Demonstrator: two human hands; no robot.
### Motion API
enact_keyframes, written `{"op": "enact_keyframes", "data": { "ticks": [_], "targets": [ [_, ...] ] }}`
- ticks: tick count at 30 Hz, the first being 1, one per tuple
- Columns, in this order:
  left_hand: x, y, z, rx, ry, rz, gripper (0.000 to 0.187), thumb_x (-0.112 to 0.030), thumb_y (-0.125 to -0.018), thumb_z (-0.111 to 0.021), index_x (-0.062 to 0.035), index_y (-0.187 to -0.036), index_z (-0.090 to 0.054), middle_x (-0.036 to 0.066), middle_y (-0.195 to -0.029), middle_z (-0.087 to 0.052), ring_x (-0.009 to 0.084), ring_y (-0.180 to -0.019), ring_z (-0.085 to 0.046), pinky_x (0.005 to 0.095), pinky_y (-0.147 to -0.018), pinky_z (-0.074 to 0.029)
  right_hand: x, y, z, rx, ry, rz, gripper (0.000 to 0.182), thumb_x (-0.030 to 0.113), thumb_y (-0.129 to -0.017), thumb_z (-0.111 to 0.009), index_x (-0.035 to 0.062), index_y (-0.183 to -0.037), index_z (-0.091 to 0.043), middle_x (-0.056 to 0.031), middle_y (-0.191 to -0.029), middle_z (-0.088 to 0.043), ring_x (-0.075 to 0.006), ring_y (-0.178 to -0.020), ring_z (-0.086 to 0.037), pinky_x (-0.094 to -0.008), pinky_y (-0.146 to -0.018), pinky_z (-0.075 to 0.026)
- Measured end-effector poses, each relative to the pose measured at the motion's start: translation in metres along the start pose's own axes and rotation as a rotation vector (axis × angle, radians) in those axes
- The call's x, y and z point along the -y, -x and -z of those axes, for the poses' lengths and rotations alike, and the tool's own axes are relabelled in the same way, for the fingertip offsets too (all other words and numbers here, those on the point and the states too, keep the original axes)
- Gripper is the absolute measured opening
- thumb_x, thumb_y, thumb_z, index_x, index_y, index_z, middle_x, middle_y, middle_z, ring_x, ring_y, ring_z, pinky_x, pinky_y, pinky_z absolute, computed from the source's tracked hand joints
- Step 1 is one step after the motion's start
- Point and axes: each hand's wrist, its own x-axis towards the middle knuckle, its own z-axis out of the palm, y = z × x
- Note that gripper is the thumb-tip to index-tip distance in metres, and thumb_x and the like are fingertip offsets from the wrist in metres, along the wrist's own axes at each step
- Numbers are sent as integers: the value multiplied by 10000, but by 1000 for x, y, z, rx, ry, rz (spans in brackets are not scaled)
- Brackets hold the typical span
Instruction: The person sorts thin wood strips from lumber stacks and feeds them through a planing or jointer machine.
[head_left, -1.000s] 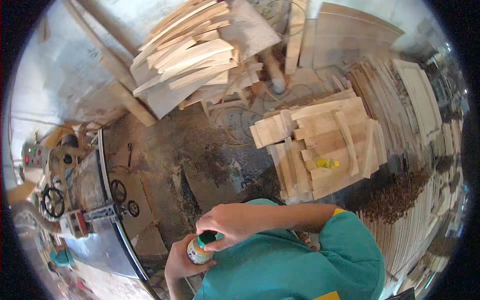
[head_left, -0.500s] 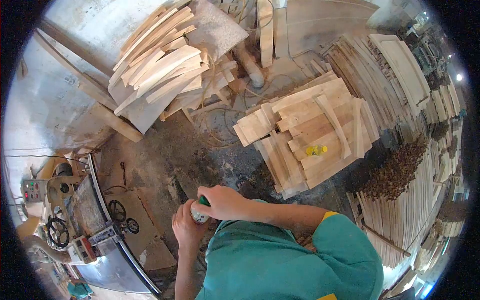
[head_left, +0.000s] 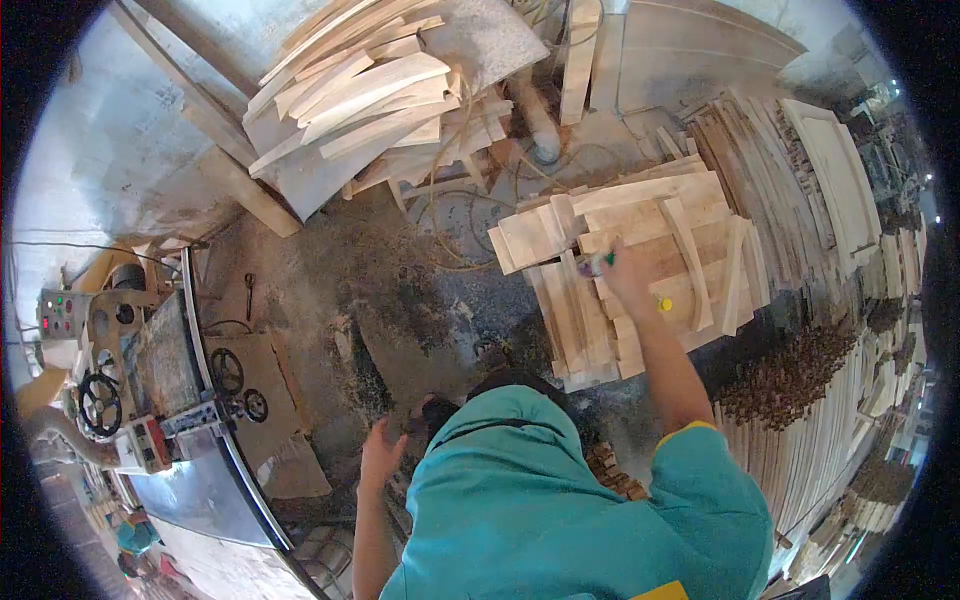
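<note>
My right hand (head_left: pixel 626 274) reaches over the stack of wooden boards (head_left: pixel 700 230), closed on a small bottle (head_left: pixel 592 265) with a green cap that lies tilted in its grip. Just below that hand, a yellow bottle (head_left: pixel 664 304) is partly hidden by my forearm. My left hand (head_left: pixel 381 452) is low at the left of my body, above the floor, with its fingers apart and nothing in them.
Cut wood strips (head_left: pixel 380 90) lie piled on a panel at the upper left. A machine with handwheels (head_left: pixel 101 402) and a control box (head_left: pixel 62 314) stands at the left. Long boards (head_left: pixel 760 190) lean at the right. Another person (head_left: pixel 137 536) is at the lower left.
My right hand has moved from beside my left hand to the board stack, carrying the green-capped bottle. My left hand has let go of it and opened. The view has shifted.
</note>
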Motion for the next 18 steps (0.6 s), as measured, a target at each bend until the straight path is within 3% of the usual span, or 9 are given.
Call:
{"op": "enact_keyframes", "data": {
  "ticks": [5,8,9,10,11,12,13,15,18],
  "targets": [
    [174,63,-96,82,246,129,649,-333,-896,-744,11,-1396,-511,202,-1219,-690,323,-1042,-697,423,-902,-546,-110,-48,-50,-88,59,-137,419,285,-797,-743,66,-1141,-645,-198,-991,-718,-392,-925,-703,-500,-808,-550],
    [202,82,-132,-51,388,287,625,-321,-910,-733,0,-1401,-517,200,-1112,-723,280,-987,-715,387,-865,-557,-158,-73,-69,-14,225,-310,453,346,-713,-762,68,-1069,-732,-211,-991,-728,-364,-962,-708,-475,-843,-551],
    [199,97,-134,29,586,317,603,-312,-923,-718,2,-1399,-522,198,-1099,-728,267,-994,-714,377,-872,-555,-194,-84,-93,26,208,-266,428,387,-691,-764,80,-990,-774,-211,-1012,-738,-338,-967,-716,-451,-857,-557],
    [193,113,-135,96,790,341,582,-304,-936,-703,4,-1397,-528,196,-1087,-733,254,-1001,-713,368,-879,-553,-327,-136,-163,151,-45,-92,405,387,-713,-743,65,-957,-773,-196,-1038,-744,-325,-942,-724,-437,-830,-569],
    [185,125,-134,31,816,368,582,-304,-936,-703,4,-1397,-528,196,-1087,-733,254,-1001,-713,368,-879,-553,-333,-125,-156,49,-430,-245,389,356,-752,-736,68,-1013,-762,-191,-994,-744,-303,-916,-723,-419,-798,-573],
    [176,130,-127,86,543,360,562,-315,-953,-681,7,-1391,-538,183,-1102,-733,247,-1023,-707,366,-892,-551,-278,-162,-192,98,-452,-179,389,356,-752,-736,68,-1013,-762,-191,-994,-744,-303,-916,-723,-419,-798,-573],
    [168,134,-121,148,271,371,545,-327,-969,-660,10,-1384,-549,171,-1117,-732,240,-1044,-702,364,-906,-548,-269,-165,-184,87,-375,-233,386,347,-759,-736,68,-1025,-758,-187,-989,-743,-302,-907,-721,-417,-792,-572],
    [162,133,-129,75,588,584,535,-373,-986,-632,0,-1364,-574,153,-1189,-722,249,-1085,-692,376,-932,-542,-277,-143,-151,67,-212,-321,380,329,-772,-737,69,-1049,-751,-179,-979,-741,-299,-887,-718,-414,-780,-571],
    [136,130,-112,-55,450,535,561,-418,-983,-628,-24,-1378,-571,160,-1202,-714,288,-1128,-677,400,-966,-532,-257,-137,-111,0,36,-439,374,302,-792,-738,69,-1085,-740,-167,-964,-737,-295,-858,-712,-410,-761,-569]
  ]
}}
